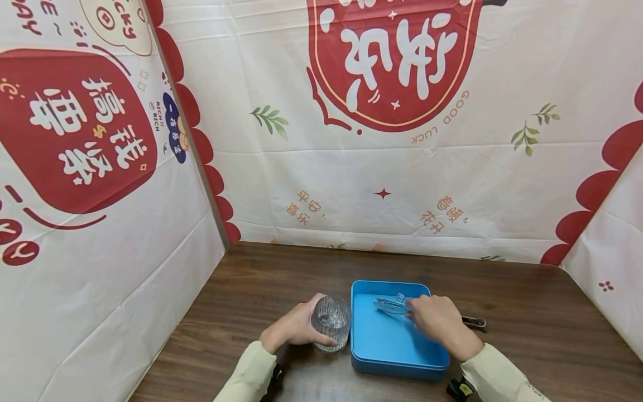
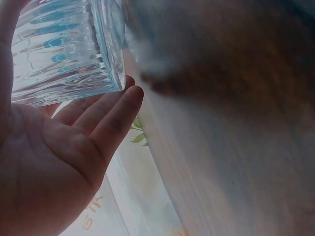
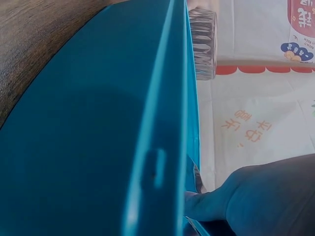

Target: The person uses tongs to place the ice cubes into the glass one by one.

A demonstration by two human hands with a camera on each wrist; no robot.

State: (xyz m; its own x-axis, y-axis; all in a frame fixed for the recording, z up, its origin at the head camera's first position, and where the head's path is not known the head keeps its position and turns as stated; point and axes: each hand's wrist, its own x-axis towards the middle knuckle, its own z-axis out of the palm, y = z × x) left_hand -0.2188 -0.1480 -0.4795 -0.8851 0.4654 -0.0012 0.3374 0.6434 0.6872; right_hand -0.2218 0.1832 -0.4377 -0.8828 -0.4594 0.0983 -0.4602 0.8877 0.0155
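My left hand [image 1: 300, 324] holds a clear ribbed glass tumbler [image 1: 337, 334] upright, fingers and thumb around its sides. Something clear lies inside the glass. In the left wrist view the glass [image 2: 64, 59] rests against the palm and fingers. My right hand [image 1: 436, 318] grips a pair of tongs [image 1: 390, 306] over a blue rectangular box [image 1: 384, 340]. A small clear cube [image 1: 400, 297] shows at the tongs' front end; whether they pinch it I cannot tell. In the right wrist view the box's outer wall [image 3: 83, 137] hides most of the tongs.
The box stands immediately right of the glass on a brown wood-grain table [image 1: 241, 285]. The tongs' dark rear end [image 1: 474, 322] sticks out past my right hand. White printed cloth [image 1: 281, 178] hangs behind the table and along its left and right sides.
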